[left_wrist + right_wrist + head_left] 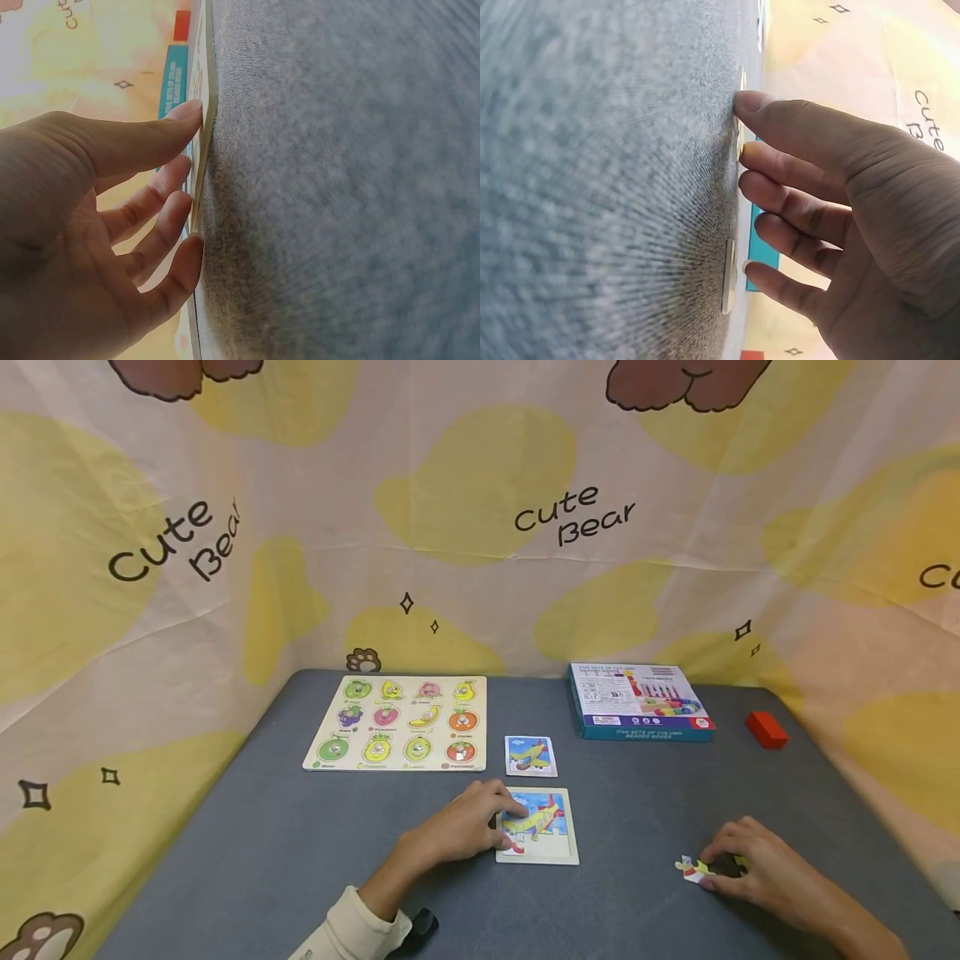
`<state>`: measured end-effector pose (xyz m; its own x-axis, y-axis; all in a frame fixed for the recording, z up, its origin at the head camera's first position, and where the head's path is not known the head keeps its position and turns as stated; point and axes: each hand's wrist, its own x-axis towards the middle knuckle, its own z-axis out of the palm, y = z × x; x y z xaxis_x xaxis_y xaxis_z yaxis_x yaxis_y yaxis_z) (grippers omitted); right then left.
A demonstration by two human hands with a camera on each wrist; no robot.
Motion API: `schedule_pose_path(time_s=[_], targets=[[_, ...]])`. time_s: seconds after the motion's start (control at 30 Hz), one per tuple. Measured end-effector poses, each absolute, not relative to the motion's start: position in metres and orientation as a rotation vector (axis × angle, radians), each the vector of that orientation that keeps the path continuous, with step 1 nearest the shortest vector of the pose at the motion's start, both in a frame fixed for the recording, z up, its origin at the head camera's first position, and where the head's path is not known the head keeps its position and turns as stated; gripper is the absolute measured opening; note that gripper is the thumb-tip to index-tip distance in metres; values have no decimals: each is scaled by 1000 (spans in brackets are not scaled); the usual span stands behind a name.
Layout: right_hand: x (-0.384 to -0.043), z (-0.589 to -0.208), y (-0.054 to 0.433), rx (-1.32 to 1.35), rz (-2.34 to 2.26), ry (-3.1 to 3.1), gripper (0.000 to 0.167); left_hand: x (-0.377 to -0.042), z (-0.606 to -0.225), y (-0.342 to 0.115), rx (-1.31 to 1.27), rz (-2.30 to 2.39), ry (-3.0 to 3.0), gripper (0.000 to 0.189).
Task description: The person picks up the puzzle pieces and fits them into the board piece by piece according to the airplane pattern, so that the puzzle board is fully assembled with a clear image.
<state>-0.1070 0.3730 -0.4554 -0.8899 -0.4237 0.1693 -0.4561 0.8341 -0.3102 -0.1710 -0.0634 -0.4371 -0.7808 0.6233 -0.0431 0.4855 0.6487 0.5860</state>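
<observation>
A small wooden jigsaw tray (pixel 555 852) with a yellow airplane picture lies in the middle of the table, partly filled, its lower right bare. My left hand (pixel 471 823) rests on its left side, fingertips and thumb touching the surface; in the left wrist view the fingers (pixel 169 232) are spread and loosely bent along the tray's edge. To the right, my right hand (pixel 765 868) pinches a yellow and white puzzle piece (pixel 692 869) between thumb and index finger, low at the tabletop. Another puzzle piece (pixel 729 277) lies beneath that hand's other fingers, partly hidden.
An airplane picture card (pixel 531 757) lies just behind the tray. Farther back are a fruit puzzle board (pixel 405 753) on the left, a boxed bead set (pixel 637 702) and a red block (pixel 767 730) on the right. Printed cloth (pixel 465 527) hangs around the table.
</observation>
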Motion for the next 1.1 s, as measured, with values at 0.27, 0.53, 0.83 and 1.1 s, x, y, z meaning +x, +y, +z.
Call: schedule_pose_path(time_s=[0.27,0.53,0.83,1.1], targets=[[-108,-450,367,555,488,-3080,23,-171,-438,-63,890,845,2611,41],[-111,-446,358,558,473,-3073,23,-171,-436,-64,884,850,2610,41],[-122,-438,332,714,453,-2980,20,-172,-438,-64,868,829,2619,41],[-137,-435,300,895,495,-2895,17,-172,-437,-63,871,845,2607,41]])
